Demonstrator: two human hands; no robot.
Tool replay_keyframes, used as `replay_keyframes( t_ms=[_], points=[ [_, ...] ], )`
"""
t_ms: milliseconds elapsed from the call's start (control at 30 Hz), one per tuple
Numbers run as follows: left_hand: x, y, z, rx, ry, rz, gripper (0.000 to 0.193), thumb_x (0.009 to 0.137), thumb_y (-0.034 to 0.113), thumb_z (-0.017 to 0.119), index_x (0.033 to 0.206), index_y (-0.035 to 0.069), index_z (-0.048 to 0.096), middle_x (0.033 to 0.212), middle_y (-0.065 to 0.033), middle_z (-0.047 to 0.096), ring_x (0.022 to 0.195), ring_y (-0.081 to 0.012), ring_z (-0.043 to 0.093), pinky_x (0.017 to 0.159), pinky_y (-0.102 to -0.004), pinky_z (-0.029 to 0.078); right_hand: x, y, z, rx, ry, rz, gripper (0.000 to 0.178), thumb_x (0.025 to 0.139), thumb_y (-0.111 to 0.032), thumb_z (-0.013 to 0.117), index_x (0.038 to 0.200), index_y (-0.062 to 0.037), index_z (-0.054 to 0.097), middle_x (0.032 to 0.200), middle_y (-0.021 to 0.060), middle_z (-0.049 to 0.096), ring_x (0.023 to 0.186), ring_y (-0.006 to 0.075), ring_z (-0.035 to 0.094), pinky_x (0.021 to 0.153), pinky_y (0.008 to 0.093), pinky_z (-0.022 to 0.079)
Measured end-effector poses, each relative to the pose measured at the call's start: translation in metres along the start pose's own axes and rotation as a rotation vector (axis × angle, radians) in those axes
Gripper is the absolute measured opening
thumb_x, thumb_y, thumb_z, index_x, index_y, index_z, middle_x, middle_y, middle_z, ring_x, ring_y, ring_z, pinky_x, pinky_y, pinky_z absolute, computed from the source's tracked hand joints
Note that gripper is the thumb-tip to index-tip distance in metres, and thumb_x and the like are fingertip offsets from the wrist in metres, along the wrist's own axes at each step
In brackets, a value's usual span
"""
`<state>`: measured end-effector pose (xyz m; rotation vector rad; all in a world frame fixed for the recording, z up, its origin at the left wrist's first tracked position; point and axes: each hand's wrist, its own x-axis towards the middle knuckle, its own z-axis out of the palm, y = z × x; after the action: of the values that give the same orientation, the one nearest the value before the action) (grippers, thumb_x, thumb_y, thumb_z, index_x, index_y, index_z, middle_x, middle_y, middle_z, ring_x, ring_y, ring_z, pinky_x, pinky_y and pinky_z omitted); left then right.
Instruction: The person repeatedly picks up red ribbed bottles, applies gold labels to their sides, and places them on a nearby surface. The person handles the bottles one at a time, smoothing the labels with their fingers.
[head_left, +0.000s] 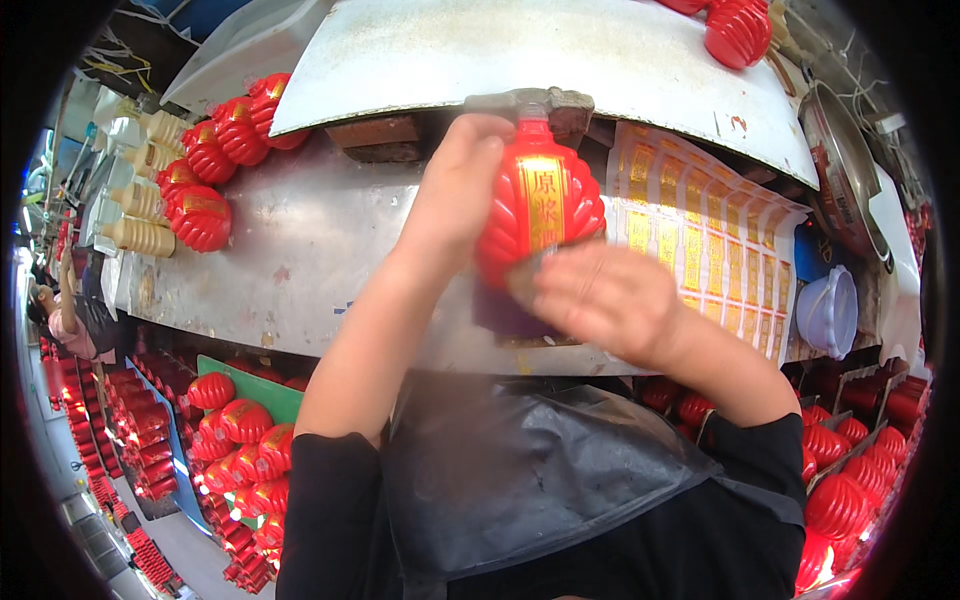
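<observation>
A red ribbed bottle (495,215) with a gold label down its front stands up in front of me, its neck pointing away. My left hand (465,175) grips it along the upper left side, near the neck. Across the lower end of the label lies my right hand (610,295), fingers pressed together and smeared by motion. A small brownish thing (523,278) shows under those fingertips; its kind cannot be made out. Right of the bottle is a sheet of gold labels (690,235), spread over the bench.
Several red bottles (200,215) stand at the bench's left, beside pale beige bottles (140,237). A white board (420,60) crosses the back. To the right are a purple bucket (828,312) and a metal basin (845,170). More red bottles (245,420) fill racks below.
</observation>
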<state>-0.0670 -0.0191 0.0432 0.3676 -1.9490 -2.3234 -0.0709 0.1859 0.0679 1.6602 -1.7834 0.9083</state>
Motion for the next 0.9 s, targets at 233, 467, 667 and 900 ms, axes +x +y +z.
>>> replay_keyframes(
  t_ms=[233,467,667,900],
  points=[
    [0.011,-0.006,-0.005,0.008,-0.022,-0.05,0.02,0.114,0.016,0.045,0.121,0.004,0.06,0.108,-0.0029,0.065,0.097,-0.0081,0.062,0.088,-0.027,0.053,-0.002,0.015,-0.015,0.088,0.064,0.446,0.028,0.076,0.011,0.082,0.098,-0.0036,0.074,0.099,0.0122,0.078,0.09,0.0286,0.078,0.079,0.0338,0.064],
    [0.013,-0.013,-0.007,0.035,-0.03,0.027,0.02,0.114,0.016,0.045,0.119,0.005,0.061,0.109,-0.0035,0.066,0.098,-0.0083,0.062,0.088,-0.027,0.054,-0.023,-0.015,-0.004,0.099,-0.066,0.14,0.026,0.076,0.01,0.078,0.098,-0.0028,0.072,0.097,0.0143,0.078,0.09,0.028,0.078,0.08,0.0379,0.064],
    [0.014,-0.014,-0.006,-0.004,-0.022,0.002,0.02,0.114,0.016,0.045,0.119,0.005,0.061,0.109,-0.0036,0.066,0.098,-0.0084,0.062,0.089,-0.0268,0.054,-0.035,-0.007,-0.005,0.04,0.103,0.399,0.027,0.074,0.012,0.08,0.095,-0.0033,0.071,0.098,0.0144,0.078,0.093,0.031,0.078,0.08,0.0397,0.065],
    [0.013,-0.013,-0.007,-0.006,-0.037,-0.007,0.02,0.114,0.016,0.046,0.119,0.005,0.061,0.107,-0.0031,0.066,0.098,-0.0082,0.062,0.088,-0.0263,0.053,-0.028,-0.025,-0.012,0.136,-0.073,0.445,0.024,0.081,0.007,0.078,0.103,-0.002,0.076,0.1,0.0142,0.078,0.094,0.03,0.078,0.081,0.0384,0.063]
  ],
)
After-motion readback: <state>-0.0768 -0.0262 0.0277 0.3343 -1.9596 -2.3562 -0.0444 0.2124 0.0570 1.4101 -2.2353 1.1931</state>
